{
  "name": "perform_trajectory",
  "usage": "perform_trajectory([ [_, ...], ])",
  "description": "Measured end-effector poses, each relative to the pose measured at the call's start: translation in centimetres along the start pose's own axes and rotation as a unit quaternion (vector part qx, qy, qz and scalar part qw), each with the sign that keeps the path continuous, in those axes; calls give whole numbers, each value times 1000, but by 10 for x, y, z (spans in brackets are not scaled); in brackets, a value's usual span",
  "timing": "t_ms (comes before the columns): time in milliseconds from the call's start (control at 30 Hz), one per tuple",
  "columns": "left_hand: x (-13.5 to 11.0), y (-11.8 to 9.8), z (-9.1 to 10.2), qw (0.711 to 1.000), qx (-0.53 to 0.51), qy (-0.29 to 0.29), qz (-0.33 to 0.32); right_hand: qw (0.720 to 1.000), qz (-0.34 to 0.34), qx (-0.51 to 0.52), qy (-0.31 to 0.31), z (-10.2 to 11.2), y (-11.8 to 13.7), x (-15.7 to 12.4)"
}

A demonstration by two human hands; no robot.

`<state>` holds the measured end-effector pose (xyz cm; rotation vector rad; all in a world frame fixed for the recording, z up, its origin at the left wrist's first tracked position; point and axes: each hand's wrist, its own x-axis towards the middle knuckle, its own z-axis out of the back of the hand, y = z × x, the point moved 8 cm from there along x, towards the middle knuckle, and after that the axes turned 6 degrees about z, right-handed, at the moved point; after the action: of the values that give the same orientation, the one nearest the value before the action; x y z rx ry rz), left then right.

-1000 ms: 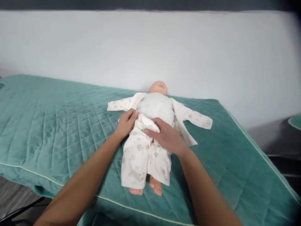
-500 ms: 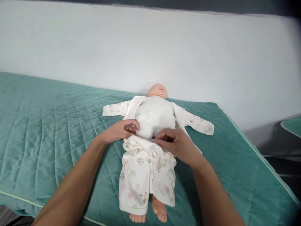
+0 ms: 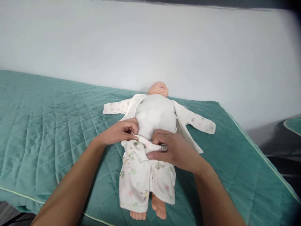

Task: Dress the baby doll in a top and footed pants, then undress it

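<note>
A baby doll (image 3: 156, 110) lies on its back, its head toward the wall and its bare feet toward me. White printed baby pants (image 3: 135, 182) cover its legs, the waistband bunched at the hips. Pinched at the left end of that waistband is my left hand (image 3: 124, 130), thumb and fingers closed on the cloth. My right hand (image 3: 172, 149), with a coiled ring on a finger, grips the waistband near its middle right; some fingertips are hidden behind the fabric. The doll's white printed jacket (image 3: 194, 121) is spread open, both sleeves stretched out sideways.
A green quilted cover (image 3: 58, 131) lies under the doll, its piped edge running down the right side. Behind stands a pale wall (image 3: 141, 44). Another green-covered surface (image 3: 293, 125) shows at the far right.
My right thumb has come down over the front of the waistband, and its cloth is now pulled between both hands. My left hand has closed on the waistband's left end.
</note>
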<state>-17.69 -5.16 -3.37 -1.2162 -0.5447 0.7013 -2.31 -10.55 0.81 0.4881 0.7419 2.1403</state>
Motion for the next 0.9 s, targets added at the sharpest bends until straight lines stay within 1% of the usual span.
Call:
perform_trajectory([
  [67, 1, 3, 3, 998, -46, -44, -11, 998, 20, 53, 4, 0, 1, 0],
  [133, 1, 6, 9, 989, -89, -112, -26, 989, 40, 143, -12, 2, -2, 0],
  [167, 1, 8, 13, 982, -106, -152, -37, 980, 46, 192, -37, 5, -5, 0],
  [233, -2, 10, 19, 965, -129, -224, -54, 952, 46, 281, -112, 14, -17, -1],
  [300, -4, 13, 23, 952, -136, -269, -50, 917, 27, 351, -185, 21, -33, -5],
  [333, -5, 15, 24, 949, -134, -283, -41, 902, 11, 377, -211, 23, -41, -7],
  [400, -6, 18, 26, 945, -125, -302, -21, 879, -29, 410, -241, 25, -56, -11],
  [500, -7, 23, 29, 939, -121, -321, 1, 861, -85, 424, -269, 30, -74, -17],
  [667, -5, 27, 31, 938, -137, -319, 17, 821, -120, 428, -357, 42, -95, -22],
  [800, -5, 32, 35, 933, -131, -334, 38, 815, -151, 414, -377, 38, -104, -18],
  [867, -5, 34, 37, 928, -137, -344, 38, 821, -155, 402, -374, 36, -105, -16],
  [900, -4, 34, 38, 925, -144, -350, 33, 829, -154, 393, -367, 35, -105, -14],
])
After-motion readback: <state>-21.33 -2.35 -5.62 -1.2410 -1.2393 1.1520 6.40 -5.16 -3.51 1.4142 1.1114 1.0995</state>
